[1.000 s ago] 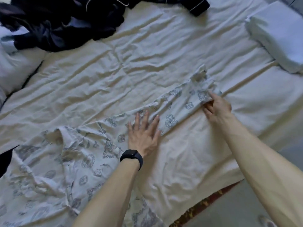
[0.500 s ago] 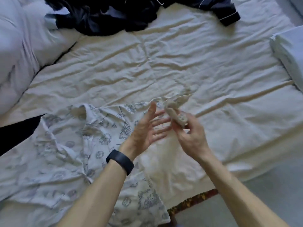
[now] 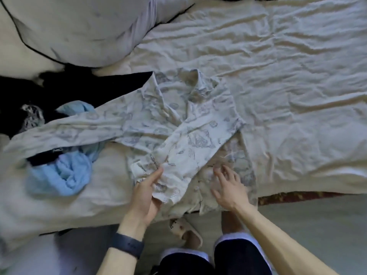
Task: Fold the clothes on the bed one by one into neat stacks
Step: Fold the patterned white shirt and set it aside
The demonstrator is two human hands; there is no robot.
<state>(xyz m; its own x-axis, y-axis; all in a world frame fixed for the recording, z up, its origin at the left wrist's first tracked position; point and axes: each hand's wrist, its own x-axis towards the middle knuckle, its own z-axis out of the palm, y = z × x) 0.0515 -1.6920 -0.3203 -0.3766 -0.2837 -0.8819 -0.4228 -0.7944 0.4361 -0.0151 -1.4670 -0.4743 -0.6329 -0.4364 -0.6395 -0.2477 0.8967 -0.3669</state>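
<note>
Head view: a patterned shirt (image 3: 178,120) lies collar-up near the front edge of the bed, one sleeve crossed over its front

The left hand (image 3: 146,193), with a dark wristband (image 3: 128,246), grips the cuff end of the sleeve that runs diagonally across the shirt, thumb on top and fingers curled beneath the cloth. The right hand (image 3: 228,185) is spread and relaxed over the shirt's lower front, holding nothing; motion blur hides whether its fingertips touch the cloth. The shirt's other sleeve stretches left over a crumpled light blue garment (image 3: 65,171) and dark clothes (image 3: 59,92). A pale pillow (image 3: 83,30) sits at upper left, on the wrinkled cream sheet (image 3: 278,76). On the floor below the bed edge stands a beige slipper (image 3: 186,231)
</note>
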